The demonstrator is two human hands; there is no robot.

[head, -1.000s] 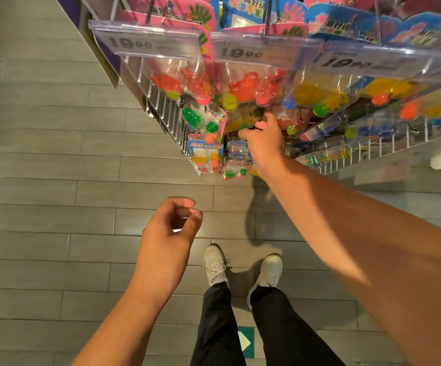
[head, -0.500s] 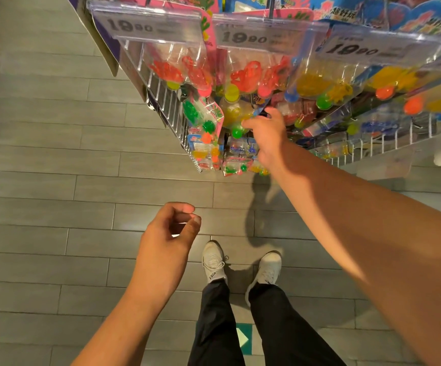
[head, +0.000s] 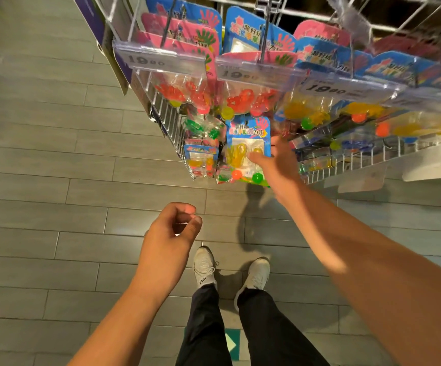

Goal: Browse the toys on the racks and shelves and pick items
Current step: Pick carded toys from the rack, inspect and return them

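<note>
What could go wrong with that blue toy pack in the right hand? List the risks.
1. The right hand holds the blue-carded pack only at its right edge, thumb across the front; it could slip and fall to the floor.
2. Neighbouring packs hang close on its left, so pulling it out might snag or unhook one.
3. The left hand is curled, empty and well below, giving no support.

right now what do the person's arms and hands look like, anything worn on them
Both forearms are bare all the way to the frame edge: no sleeves, watch, bracelet or gloves show. The left hand and right hand carry no visible rings, though motion blur softens the right one. Fingernails look short and unpainted.
</note>
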